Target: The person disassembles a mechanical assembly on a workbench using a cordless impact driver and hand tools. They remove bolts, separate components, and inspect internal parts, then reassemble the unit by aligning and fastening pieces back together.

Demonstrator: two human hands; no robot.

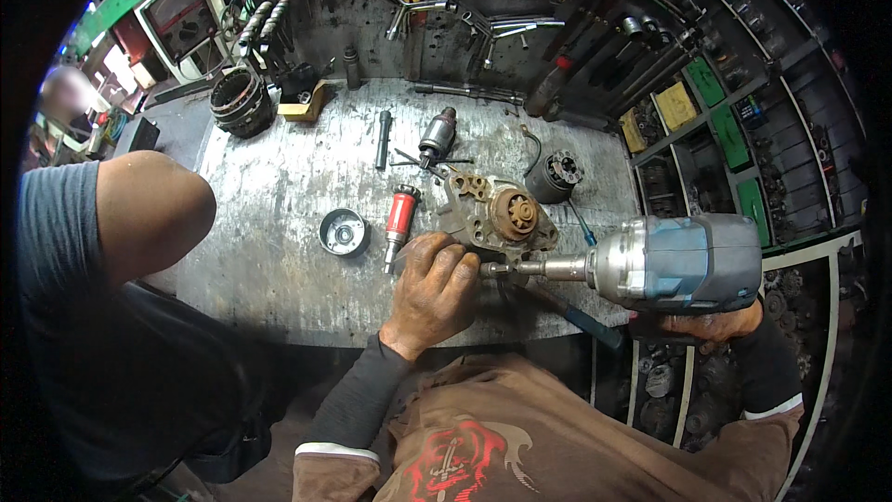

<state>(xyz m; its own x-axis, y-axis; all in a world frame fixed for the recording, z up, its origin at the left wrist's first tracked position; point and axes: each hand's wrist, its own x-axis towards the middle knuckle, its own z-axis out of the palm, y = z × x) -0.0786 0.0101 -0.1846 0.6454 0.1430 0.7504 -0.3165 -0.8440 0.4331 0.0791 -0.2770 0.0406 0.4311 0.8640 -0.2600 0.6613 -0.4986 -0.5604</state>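
Head view showed the left hand [435, 286] closed on the tip of a power drill [671, 262] gripped by the right hand [717, 323], beside a rusty motor housing [492, 214] on the workbench [269, 223]. Shelf compartments [706, 121] at right held green and yellow boxes.

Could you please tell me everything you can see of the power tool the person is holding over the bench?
The power tool is a cordless impact-wrench type with a blue-grey body and a silver metal nose. It lies level, pointing to the person's left, and its dark socket meets the rusty brown housing at the bench's front edge. The right hand grips its handle from below. The left hand rests by the socket, on the housing. Whether a battery is fitted cannot be seen.
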